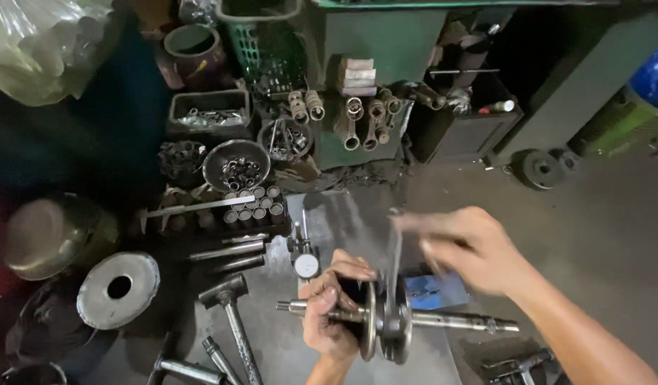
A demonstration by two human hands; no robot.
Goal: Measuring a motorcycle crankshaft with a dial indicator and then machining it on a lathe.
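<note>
The crankshaft (pixel 386 321) lies with its long axis from nine to three o'clock, the left hand (pixel 332 314) clenched around its nine o'clock shaft, the blurred right hand (pixel 464 249) at one o'clock pinching its upright connecting rod (pixel 394 264).

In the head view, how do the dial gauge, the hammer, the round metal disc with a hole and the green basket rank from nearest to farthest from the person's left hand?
From the left hand:
1. Dial gauge, just above-left.
2. Hammer, to the left on the floor.
3. Round metal disc, farther left.
4. Green basket, far up at the top.
</note>
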